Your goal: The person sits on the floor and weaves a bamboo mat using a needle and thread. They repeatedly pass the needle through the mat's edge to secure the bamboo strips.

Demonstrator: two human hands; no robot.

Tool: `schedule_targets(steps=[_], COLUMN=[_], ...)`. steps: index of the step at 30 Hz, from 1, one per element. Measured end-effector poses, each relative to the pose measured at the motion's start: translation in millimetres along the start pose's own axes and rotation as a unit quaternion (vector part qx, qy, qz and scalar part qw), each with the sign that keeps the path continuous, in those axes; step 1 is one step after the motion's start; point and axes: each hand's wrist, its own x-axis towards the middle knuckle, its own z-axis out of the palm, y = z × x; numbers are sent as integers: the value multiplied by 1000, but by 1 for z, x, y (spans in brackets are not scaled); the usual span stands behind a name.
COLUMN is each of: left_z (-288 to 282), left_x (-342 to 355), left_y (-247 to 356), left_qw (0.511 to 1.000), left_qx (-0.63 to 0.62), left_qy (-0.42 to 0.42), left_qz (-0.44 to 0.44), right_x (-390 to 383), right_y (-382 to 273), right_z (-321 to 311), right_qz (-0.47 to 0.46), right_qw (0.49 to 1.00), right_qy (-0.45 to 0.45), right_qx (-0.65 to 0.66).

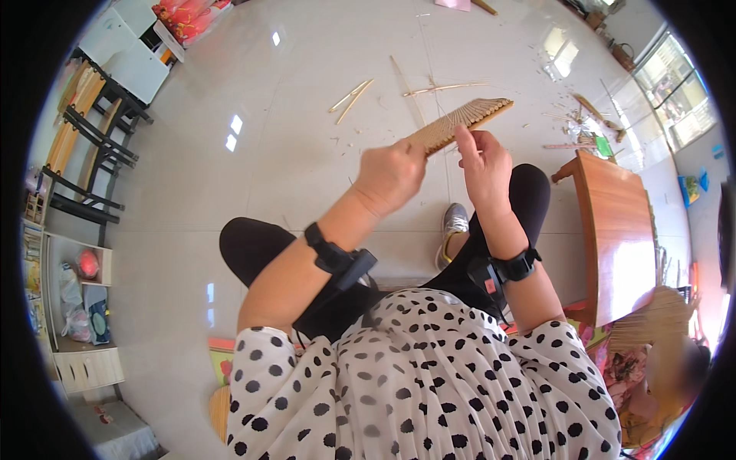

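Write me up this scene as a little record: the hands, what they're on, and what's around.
Left hand: closed around the left end of a ribbed tan piece
Right hand: thumb and fingers at the piece's near edge; whether they grip it is unclear
Piece: held tilted above the floor, its right end higher in the picture
Floor: pale, shiny tiles
Ahead on floor: thin straw-coloured sticks and small scraps
To the right: brown wooden table
To the left: shelf unit holding bagged items
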Motion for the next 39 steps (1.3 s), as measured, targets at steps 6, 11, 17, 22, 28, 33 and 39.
schedule_targets(steps=[6, 11, 17, 22, 28, 33, 39], left_z=[54, 64, 50, 65, 81, 83, 82], left_x=[-33, -50, -41, -26, -20, -16, -15], left_y=[42, 59, 54, 43, 58, 62, 54], left_qw=[999, 997, 941, 823, 722, 767, 739], left_qx=[-23, -74, -283, -502, -597, -520, -523], left_qy=[22, -2, 3, 88, 162, 227, 270], left_qz=[-27, -37, -185, -251, -308, -299, -329], right_x=[24, 25, 22, 6, -7, -11, -10], right_y=[20, 53, 61, 48, 36, 40, 24], right_z=[-4, 4, 2, 8, 25, 40, 51], right_qz=[26, -13, -56, -53, -77, -128, -129], right_qw=[979, 967, 969, 977, 968, 939, 934], right_qy=[9, -6, 7, 17, 41, 76, 69], right_qx=[-201, -254, -242, -204, -234, -309, -326])
